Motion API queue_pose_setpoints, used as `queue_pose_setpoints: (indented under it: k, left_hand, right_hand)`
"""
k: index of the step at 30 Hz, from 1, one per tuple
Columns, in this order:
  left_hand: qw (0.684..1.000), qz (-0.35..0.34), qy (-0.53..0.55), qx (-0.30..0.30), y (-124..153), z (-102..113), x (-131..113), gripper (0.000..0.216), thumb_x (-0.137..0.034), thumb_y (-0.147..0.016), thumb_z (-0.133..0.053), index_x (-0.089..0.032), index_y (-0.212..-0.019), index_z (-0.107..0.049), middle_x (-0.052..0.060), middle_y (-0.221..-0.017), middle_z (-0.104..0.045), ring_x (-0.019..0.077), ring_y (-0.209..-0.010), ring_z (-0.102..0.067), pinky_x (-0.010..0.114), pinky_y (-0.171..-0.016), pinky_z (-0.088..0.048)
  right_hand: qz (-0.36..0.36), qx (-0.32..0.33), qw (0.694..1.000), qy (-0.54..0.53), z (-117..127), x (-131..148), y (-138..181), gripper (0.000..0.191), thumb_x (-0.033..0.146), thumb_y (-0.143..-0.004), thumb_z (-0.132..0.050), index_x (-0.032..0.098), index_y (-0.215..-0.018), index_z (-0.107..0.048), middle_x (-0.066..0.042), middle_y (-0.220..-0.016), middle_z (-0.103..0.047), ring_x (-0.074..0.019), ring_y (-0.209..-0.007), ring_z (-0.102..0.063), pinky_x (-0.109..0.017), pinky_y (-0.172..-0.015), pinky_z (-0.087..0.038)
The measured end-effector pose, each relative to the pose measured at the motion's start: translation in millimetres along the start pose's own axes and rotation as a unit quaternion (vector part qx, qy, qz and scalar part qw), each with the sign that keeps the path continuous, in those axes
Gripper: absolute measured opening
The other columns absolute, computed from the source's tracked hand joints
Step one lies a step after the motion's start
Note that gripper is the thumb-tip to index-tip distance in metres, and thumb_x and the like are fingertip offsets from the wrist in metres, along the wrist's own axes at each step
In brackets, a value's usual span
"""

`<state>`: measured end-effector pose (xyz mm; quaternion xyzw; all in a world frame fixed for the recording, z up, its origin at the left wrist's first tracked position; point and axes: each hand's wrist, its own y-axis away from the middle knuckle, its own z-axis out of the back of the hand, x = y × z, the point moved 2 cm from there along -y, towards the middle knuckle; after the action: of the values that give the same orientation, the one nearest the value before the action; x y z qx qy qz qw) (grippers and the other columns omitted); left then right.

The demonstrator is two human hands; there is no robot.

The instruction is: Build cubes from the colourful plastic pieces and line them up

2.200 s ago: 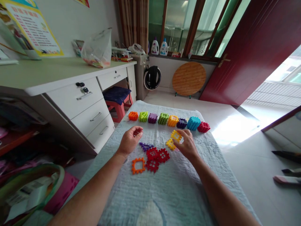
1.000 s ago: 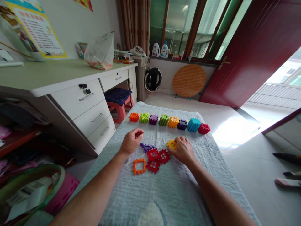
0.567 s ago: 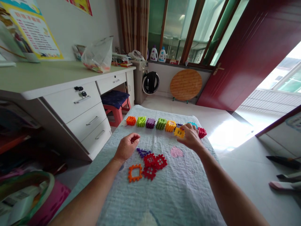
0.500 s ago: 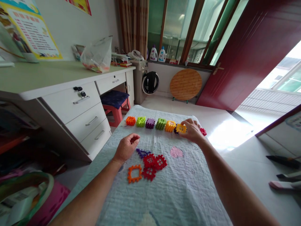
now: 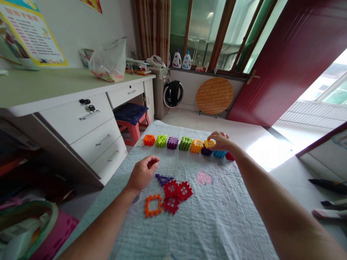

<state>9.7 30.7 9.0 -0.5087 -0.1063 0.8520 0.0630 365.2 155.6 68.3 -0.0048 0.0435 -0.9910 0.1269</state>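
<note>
My right hand (image 5: pixel 222 141) pinches a yellow interlocking plastic tile (image 5: pixel 209 143) over a dark purple stack (image 5: pixel 206 151) at the row's right part. I cannot tell whether the tile touches that stack. To its left, a yellow-orange stack (image 5: pixel 196 146) stands close by. A blue stack (image 5: pixel 219 154) and a red stack (image 5: pixel 230 156) sit partly behind my right wrist. My left hand (image 5: pixel 142 173) is closed loosely above the cloth with nothing visible in it. Beside it lie a purple triangular tile (image 5: pixel 163 179), several red window tiles (image 5: pixel 171 204) and an orange frame tile (image 5: pixel 153 206).
The row continues left with green (image 5: pixel 185 143), purple (image 5: pixel 172 143), lime (image 5: pixel 161 141) and orange (image 5: pixel 149 140) stacks. A pale blue cloth (image 5: pixel 211 224) covers the table. At left stand a desk (image 5: pixel 62 85), a stool (image 5: pixel 131 126) and a pink basket (image 5: pixel 58 229).
My right hand with the yellow tile has risen slightly, uncovering the dark purple and blue stacks. My left hand has barely moved. The view has shifted a little.
</note>
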Motion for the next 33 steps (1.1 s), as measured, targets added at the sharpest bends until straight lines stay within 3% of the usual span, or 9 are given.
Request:
queue_pose_setpoints:
  k: [9,14,18,20,26,29,33]
  left_hand:
    - [1.0,0.002,0.0,0.007,2,0,-2,0.019,-0.031,-0.08,-0.055,-0.017,-0.089,-0.062,0.002,-0.08,-0.068,0.0159,-0.073,-0.064,0.026,-0.072,-0.05]
    - [1.0,0.001,-0.001,0.004,1,1,-3,0.018,-0.032,-0.08,-0.055,-0.017,-0.089,-0.062,0.002,-0.08,-0.068,0.0158,-0.073,-0.064,0.026,-0.072,-0.05]
    - [1.0,0.0,-0.003,0.009,1,1,-4,0.018,-0.031,-0.08,-0.054,-0.017,-0.089,-0.062,0.002,-0.079,-0.068,0.0155,-0.071,-0.063,0.026,-0.07,-0.05]
    - [1.0,-0.004,-0.018,0.021,2,0,-4,0.017,-0.029,-0.079,-0.054,-0.017,-0.088,-0.063,0.002,-0.078,-0.067,0.0153,-0.07,-0.063,0.026,-0.069,-0.05]
    - [0.993,-0.04,-0.095,0.05,4,-7,-1,0.015,-0.019,-0.074,-0.055,-0.018,-0.086,-0.064,0.004,-0.086,-0.067,0.016,-0.075,-0.061,0.028,-0.073,-0.049]
    - [0.991,-0.047,-0.115,0.05,4,-8,1,0.017,-0.017,-0.072,-0.055,-0.018,-0.086,-0.064,0.004,-0.086,-0.066,0.0167,-0.077,-0.06,0.03,-0.075,-0.049]
    - [0.988,-0.063,-0.118,0.075,4,-9,4,0.02,-0.018,-0.071,-0.056,-0.019,-0.089,-0.064,0.004,-0.088,-0.064,0.0176,-0.08,-0.059,0.031,-0.078,-0.05]
  right_hand:
    - [-0.009,0.01,1.0,0.013,-3,1,1,0.04,0.041,-0.062,-0.069,0.033,-0.101,-0.067,-0.006,-0.115,-0.055,-0.0324,-0.113,-0.04,-0.053,-0.097,-0.024]
    - [-0.012,-0.083,0.996,-0.025,16,1,18,0.045,0.043,-0.064,-0.068,0.028,-0.106,-0.064,-0.008,-0.117,-0.054,-0.0327,-0.113,-0.04,-0.052,-0.096,-0.028]
    - [-0.025,-0.164,0.982,-0.093,34,19,58,0.036,0.04,-0.072,-0.062,0.026,-0.106,-0.062,-0.008,-0.119,-0.054,-0.0323,-0.113,-0.041,-0.05,-0.091,-0.033]
    - [0.006,-0.144,0.98,-0.138,33,38,83,0.033,0.038,-0.074,-0.061,0.026,-0.106,-0.061,-0.007,-0.117,-0.055,-0.0304,-0.111,-0.043,-0.048,-0.091,-0.035]
    - [0.14,0.011,0.957,-0.254,-2,117,142,0.028,0.025,-0.076,-0.059,0.022,-0.104,-0.06,-0.007,-0.106,-0.057,-0.0217,-0.098,-0.052,-0.038,-0.088,-0.042]
    - [0.158,0.017,0.955,-0.25,-20,146,152,0.036,0.025,-0.073,-0.061,0.02,-0.108,-0.059,-0.008,-0.105,-0.058,-0.0221,-0.095,-0.051,-0.039,-0.088,-0.041]
    - [0.202,0.012,0.947,-0.248,-32,162,153,0.054,0.024,-0.066,-0.066,0.02,-0.118,-0.055,-0.009,-0.114,-0.055,-0.0237,-0.1,-0.048,-0.037,-0.088,-0.041]
